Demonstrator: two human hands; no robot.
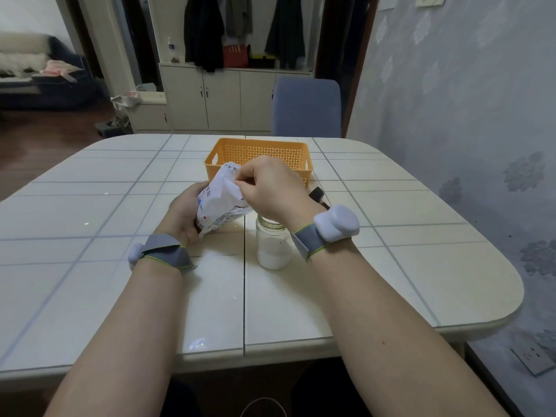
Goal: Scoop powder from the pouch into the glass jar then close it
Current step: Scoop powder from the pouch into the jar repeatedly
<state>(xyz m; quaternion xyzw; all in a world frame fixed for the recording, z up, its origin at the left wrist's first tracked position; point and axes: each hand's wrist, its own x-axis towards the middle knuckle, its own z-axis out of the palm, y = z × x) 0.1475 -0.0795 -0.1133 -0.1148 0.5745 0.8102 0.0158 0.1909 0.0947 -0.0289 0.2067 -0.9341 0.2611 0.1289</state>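
Two hands on the pouch [224,200] now, lifted off the table [120,296] and tilted, its mouth turned toward us and to the right. Our left hand [186,212] wraps the lower body, fingers curled round the far side. Our right hand [270,188] has thumb and fingertips pressed together at the mouth; whether they pinch a scoop or only the pouch edge we cannot tell, since no scoop shows. Just right of the pouch and below that wrist stands the jar [273,245], upright, lid off, already well filled with white powder. A dark object [317,195] lies beyond the right hand, beside the orange basket [258,155]; it may be the lid, hard to say. We judge this a scooping pass, so here is how to do it well: keep the left grip low and steady so the mouth stays wide, keep the pouch close to the jar, and carry each load level over the short gap so nothing dusts the table.
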